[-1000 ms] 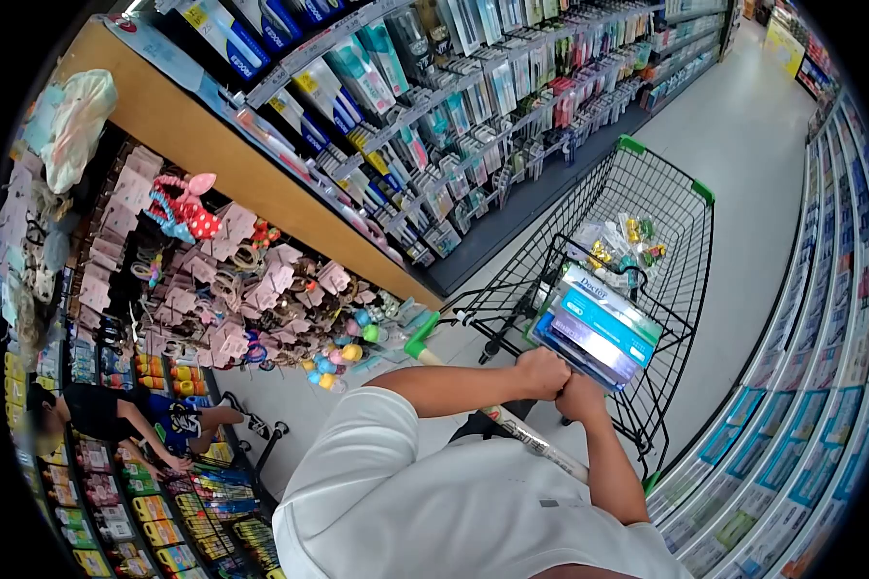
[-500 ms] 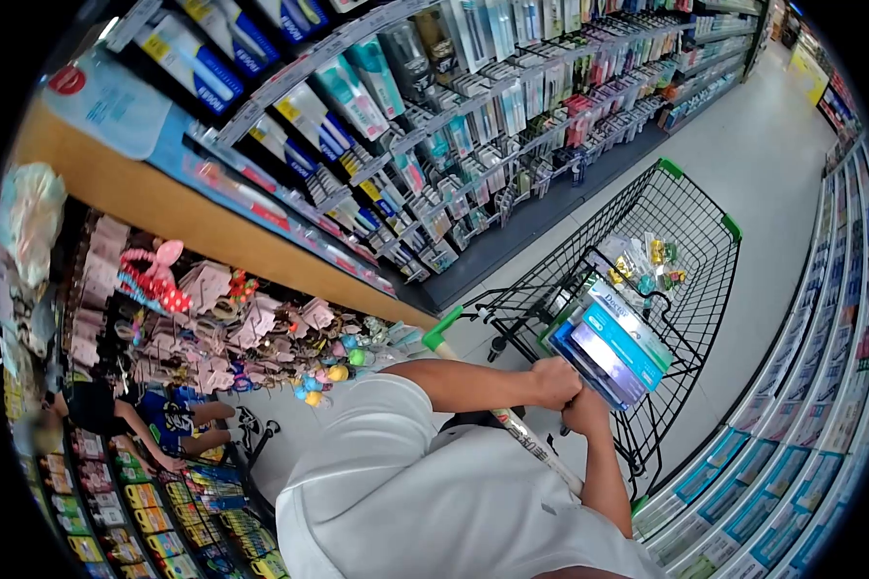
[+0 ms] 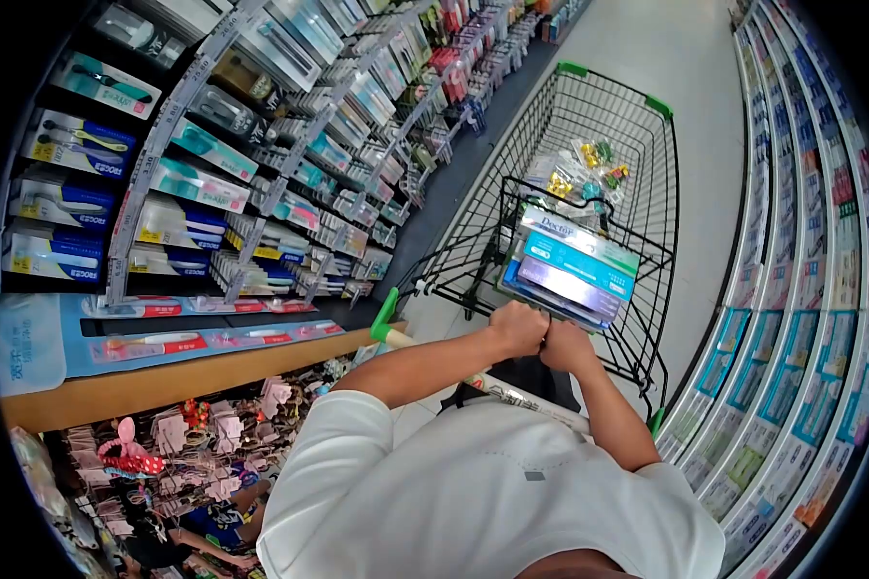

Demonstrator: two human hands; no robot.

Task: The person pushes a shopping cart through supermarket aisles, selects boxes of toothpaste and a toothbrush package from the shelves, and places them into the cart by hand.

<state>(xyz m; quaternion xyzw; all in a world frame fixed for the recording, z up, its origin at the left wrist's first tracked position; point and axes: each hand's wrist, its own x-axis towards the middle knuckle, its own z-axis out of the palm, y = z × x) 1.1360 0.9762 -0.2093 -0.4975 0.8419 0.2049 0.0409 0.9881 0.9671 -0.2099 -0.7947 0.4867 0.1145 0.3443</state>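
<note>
My left hand [image 3: 519, 328] and my right hand [image 3: 568, 345] are both closed, side by side and nearly touching, beyond the handle of the shopping cart [image 3: 661, 232]. What the fingers hold, if anything, is hidden. Just past my knuckles, toward the near end of the cart, is a stack of boxes [image 3: 577, 265]; the top one is white and teal, with "Doctor" printed on it. The pale cart handle [image 3: 526, 396] with a green end cap crosses under my forearms. Farther inside the basket lie clear bags [image 3: 574, 174] with yellow and green bits.
Toothbrush packs [image 3: 203, 183] hang on the left rack. A shelf of boxes [image 3: 772, 347] curves along the right. Hair accessories [image 3: 193, 454] hang at lower left, with another person [image 3: 217, 526] partly seen behind them. Grey floor [image 3: 637, 39] runs ahead.
My view has turned, so the cart now points more straight ahead and sits farther left in view. Both hands stay closed together near the boxes. The other person is now more hidden.
</note>
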